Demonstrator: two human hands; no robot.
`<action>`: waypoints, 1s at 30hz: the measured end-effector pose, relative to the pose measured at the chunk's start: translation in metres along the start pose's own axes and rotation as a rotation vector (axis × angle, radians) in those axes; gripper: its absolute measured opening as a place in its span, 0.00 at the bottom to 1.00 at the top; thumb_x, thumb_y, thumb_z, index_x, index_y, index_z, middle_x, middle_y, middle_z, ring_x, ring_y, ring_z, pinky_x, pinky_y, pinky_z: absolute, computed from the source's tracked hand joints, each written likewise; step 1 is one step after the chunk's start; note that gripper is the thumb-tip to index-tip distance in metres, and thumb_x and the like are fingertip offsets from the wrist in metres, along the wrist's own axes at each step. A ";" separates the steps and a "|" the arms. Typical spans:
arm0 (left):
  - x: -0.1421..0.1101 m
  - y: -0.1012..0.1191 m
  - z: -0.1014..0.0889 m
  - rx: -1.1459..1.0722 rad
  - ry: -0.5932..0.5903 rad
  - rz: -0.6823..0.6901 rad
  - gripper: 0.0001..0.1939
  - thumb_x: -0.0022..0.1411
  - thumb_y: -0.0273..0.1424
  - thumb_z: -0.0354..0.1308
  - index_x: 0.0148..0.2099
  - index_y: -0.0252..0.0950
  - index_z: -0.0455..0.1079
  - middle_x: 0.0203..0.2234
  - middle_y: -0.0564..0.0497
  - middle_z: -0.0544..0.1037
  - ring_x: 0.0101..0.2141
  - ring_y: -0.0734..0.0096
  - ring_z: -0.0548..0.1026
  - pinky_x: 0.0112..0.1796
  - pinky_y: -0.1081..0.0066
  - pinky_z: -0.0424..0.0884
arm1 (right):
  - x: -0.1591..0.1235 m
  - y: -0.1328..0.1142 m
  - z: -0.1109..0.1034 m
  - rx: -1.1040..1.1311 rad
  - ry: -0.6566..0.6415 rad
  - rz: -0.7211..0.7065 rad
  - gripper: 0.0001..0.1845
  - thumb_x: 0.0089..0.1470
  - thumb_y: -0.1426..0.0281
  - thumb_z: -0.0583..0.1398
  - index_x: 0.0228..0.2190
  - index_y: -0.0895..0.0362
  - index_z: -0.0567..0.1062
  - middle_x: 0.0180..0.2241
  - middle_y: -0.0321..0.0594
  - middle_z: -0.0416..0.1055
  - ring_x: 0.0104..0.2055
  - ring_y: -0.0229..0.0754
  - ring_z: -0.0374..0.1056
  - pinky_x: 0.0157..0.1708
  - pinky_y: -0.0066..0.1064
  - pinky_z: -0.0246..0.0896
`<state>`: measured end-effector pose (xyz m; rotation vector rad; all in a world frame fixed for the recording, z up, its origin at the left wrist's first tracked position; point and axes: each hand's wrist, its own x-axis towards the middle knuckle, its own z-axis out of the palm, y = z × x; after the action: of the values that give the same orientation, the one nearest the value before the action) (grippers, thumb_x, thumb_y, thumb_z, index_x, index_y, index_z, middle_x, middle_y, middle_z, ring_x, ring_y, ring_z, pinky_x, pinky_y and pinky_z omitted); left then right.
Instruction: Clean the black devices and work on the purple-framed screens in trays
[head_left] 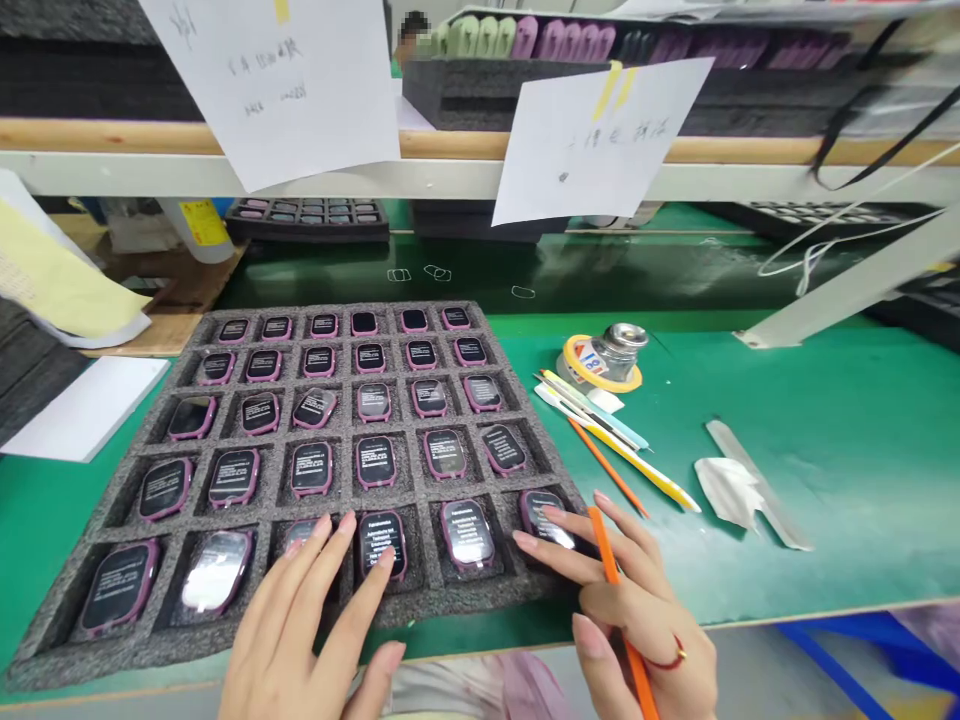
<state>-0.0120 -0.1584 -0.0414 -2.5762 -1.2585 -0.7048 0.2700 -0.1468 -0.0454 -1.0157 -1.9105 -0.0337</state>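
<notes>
- The left hand lies palm-down over the bottom row of the tray, its fingers fanned wide apart and gripping nothing. The fingertips rest on and just beside the fourth watch in that row, and the thumb points down near the tray's front edge.
- The right hand is at the tray's right corner, holding an orange stick between the thumb and palm. The stick runs upward past the fingers, which are curled only loosely around it.
- The right index and middle fingers stretch out over the last watch in the bottom row, touching or almost touching it; from this view I cannot tell which.
- A thin red band circles the right wrist.
- The foam tray is dark grey and lies on a green mat. Its five rows of six compartments each hold one watch with a pink frame and a dark screen.
- To the right of the tray, a tape roll sits around a metal bottle, beside a bundle of yellow and orange sticks.
- Further right, a metal strip lies partly beside a crumpled white wipe.
- Paper notes hang from the shelf above.
</notes>
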 end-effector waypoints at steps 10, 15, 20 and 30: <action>0.001 0.002 0.002 0.046 -0.046 0.020 0.28 0.62 0.30 0.61 0.63 0.33 0.67 0.64 0.33 0.64 0.64 0.47 0.62 0.62 0.56 0.54 | -0.007 0.008 -0.010 -0.050 0.043 0.035 0.12 0.47 0.80 0.54 0.24 0.51 0.60 0.35 0.38 0.84 0.44 0.51 0.78 0.55 0.52 0.63; 0.008 0.012 0.005 0.004 -0.052 0.048 0.31 0.63 0.31 0.60 0.67 0.35 0.62 0.65 0.33 0.62 0.66 0.48 0.57 0.63 0.56 0.53 | -0.005 0.002 -0.004 -0.024 -0.020 0.023 0.10 0.48 0.78 0.55 0.25 0.51 0.60 0.38 0.39 0.84 0.48 0.51 0.76 0.58 0.51 0.60; 0.026 0.028 0.015 -0.008 -0.081 0.102 0.33 0.64 0.37 0.59 0.69 0.39 0.60 0.66 0.33 0.61 0.68 0.48 0.53 0.64 0.55 0.51 | 0.000 -0.007 0.002 -0.063 -0.128 -0.039 0.09 0.47 0.76 0.55 0.26 0.51 0.61 0.42 0.35 0.83 0.52 0.51 0.74 0.65 0.50 0.50; 0.034 0.032 0.025 -0.038 -0.031 0.130 0.32 0.64 0.41 0.60 0.67 0.36 0.64 0.64 0.35 0.65 0.68 0.49 0.56 0.66 0.58 0.50 | -0.012 0.011 -0.012 -0.110 0.096 0.099 0.11 0.49 0.79 0.54 0.24 0.51 0.61 0.35 0.37 0.84 0.47 0.53 0.76 0.58 0.56 0.59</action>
<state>0.0389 -0.1457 -0.0451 -2.6807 -1.0842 -0.6724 0.2887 -0.1526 -0.0515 -1.1604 -1.7856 -0.1291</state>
